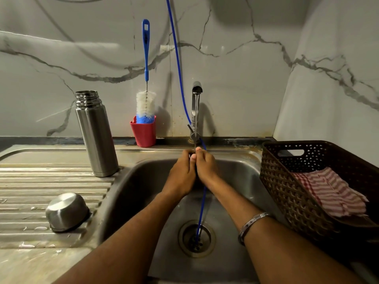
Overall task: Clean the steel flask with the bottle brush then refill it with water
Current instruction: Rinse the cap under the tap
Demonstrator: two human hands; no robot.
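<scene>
The steel flask [96, 134] stands upright and uncapped on the drainboard, left of the sink basin [143, 181]. Its steel cap [66, 212] lies upside down on the ribbed drainboard nearer to me. The bottle brush [146, 95], with a blue handle and white bristles, stands head down in a red cup [143, 133] against the wall. My left hand [181, 175] and my right hand [206, 167] are pressed together over the basin, fingers curled, under the stream from the tap [196, 103]. I see nothing held in either hand.
A thin blue hose [202, 208] runs down the wall, behind my hands, into the drain [196, 238]. A brown woven basket [307, 181] holding a red-and-white striped cloth [332, 191] sits at the sink's right edge. Marble wall stands behind.
</scene>
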